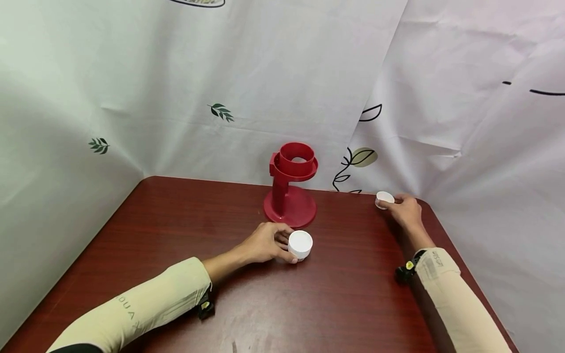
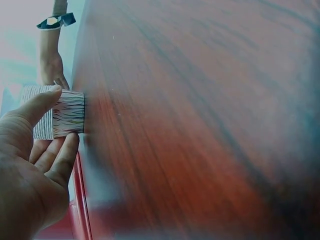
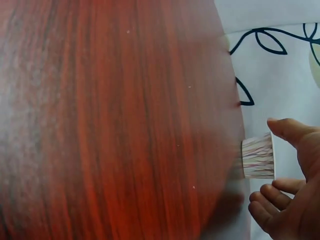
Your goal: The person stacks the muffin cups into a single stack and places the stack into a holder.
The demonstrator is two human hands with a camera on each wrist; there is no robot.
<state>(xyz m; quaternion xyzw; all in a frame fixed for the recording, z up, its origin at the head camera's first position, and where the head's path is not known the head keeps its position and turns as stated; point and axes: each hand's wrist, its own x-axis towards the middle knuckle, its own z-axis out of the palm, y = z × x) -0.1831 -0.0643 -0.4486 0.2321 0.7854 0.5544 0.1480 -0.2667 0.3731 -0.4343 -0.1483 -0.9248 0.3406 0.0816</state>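
My left hand (image 1: 266,243) grips a stack of white paper cups (image 1: 300,243) near the middle of the table. In the left wrist view, several rims show on the stack (image 2: 44,112), above a cup side with dark wavy lines. The thumb lies along one side, the fingers along the other. At the far right, my right hand (image 1: 405,210) is around a single paper cup (image 1: 385,199) with a streaked side. In the right wrist view, its thumb (image 3: 287,127) stands slightly apart from the cup (image 3: 258,157), and the fingers lie loosely on the other side.
Behind the stack is a red stand (image 1: 279,193) with a round base and an upper ring holding a short open cylinder. The brown wooden table (image 1: 185,211) ends against a white cloth (image 1: 265,73) with leaf prints at its back and sides.
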